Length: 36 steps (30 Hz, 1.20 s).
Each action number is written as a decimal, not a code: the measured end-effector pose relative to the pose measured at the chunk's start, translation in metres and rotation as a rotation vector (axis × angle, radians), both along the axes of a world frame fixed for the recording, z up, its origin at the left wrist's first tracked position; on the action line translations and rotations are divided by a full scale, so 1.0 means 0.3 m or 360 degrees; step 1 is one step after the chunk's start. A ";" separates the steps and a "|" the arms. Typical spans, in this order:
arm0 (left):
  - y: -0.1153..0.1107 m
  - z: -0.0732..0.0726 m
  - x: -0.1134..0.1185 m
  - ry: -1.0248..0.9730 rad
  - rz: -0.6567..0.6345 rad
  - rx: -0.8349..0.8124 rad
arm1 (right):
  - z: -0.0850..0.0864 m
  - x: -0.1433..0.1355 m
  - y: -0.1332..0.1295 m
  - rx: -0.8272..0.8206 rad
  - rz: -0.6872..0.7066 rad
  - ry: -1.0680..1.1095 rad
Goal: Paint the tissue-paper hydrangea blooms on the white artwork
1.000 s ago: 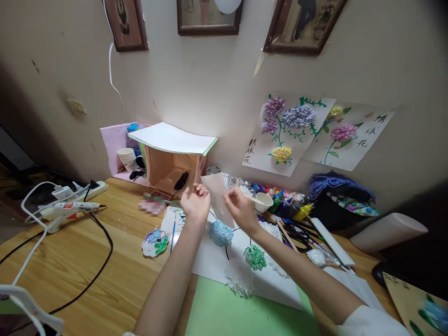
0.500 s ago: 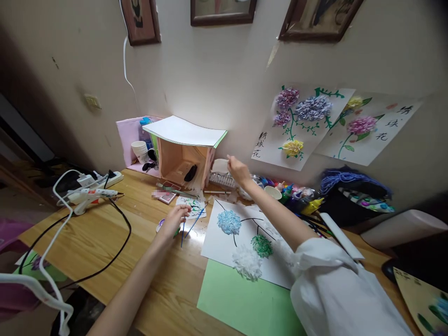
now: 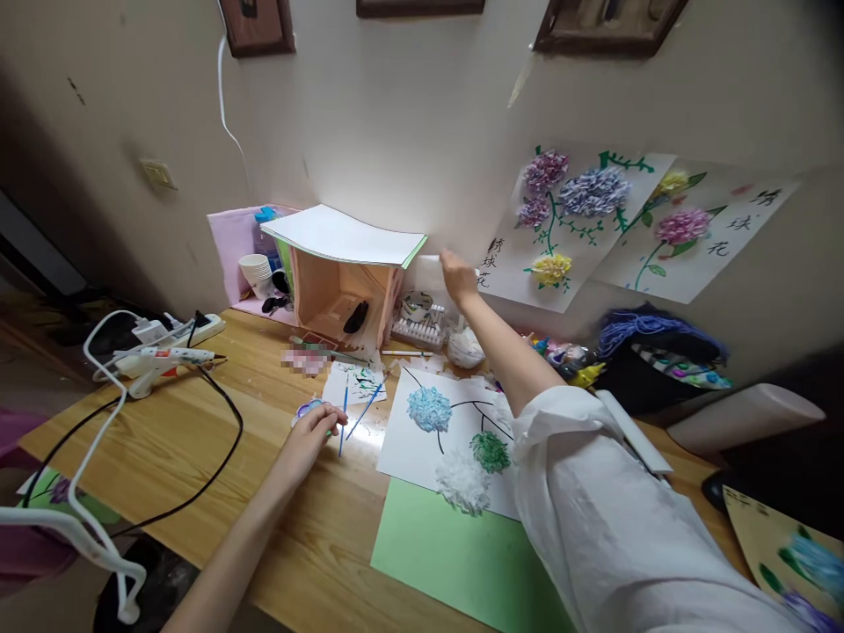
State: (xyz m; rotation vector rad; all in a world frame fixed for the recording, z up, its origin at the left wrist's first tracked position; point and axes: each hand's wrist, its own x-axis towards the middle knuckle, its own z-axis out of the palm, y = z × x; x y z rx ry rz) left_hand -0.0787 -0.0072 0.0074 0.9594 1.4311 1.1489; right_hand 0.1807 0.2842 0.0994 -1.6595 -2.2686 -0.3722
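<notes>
One green sheet point(image 3: 462, 558) lies nearest, overlapped by one white sheet point(image 3: 402, 435) carrying one blue flower point(image 3: 428, 409), one green flower point(image 3: 490, 451) and one full white flower point(image 3: 463, 481); more white fluff point(image 3: 502, 409) is partly hidden by the right sleeve point(image 3: 580, 475). The left hand point(image 3: 318, 428) hangs low, palm down, fingers loosely bent, beside two blue brushes point(image 3: 344, 418) and over a palette point(image 3: 309, 408); whether it grips anything, I cannot tell. Farther off, the right arm reaches forward, its hand point(image 3: 460, 277) raised, fingers pinched narrowly on one pale piece point(image 3: 430, 264). Two flower pictures point(image 3: 560, 255) hang on the wall beyond.
</notes>
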 end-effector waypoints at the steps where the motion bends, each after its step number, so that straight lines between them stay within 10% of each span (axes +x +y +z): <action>1: -0.002 -0.002 0.003 0.0022 -0.0019 0.0008 | -0.012 -0.002 -0.003 -0.0083 0.0047 -0.0035; 9: -0.029 -0.011 -0.050 0.0217 0.0003 0.0079 | 0.018 0.029 -0.082 -0.0487 0.0323 -0.0019; 15: -0.035 -0.050 -0.139 0.0941 0.0023 0.0447 | 0.117 0.168 -0.375 -0.0270 0.0369 0.0154; 23: -0.016 -0.149 -0.210 0.1612 -0.0417 0.0403 | -0.009 0.356 -0.722 -0.0114 0.0538 0.0391; 36: -0.047 -0.159 -0.206 0.1168 -0.0126 0.0453 | -0.305 -0.293 -0.634 -0.0288 0.1698 -0.0213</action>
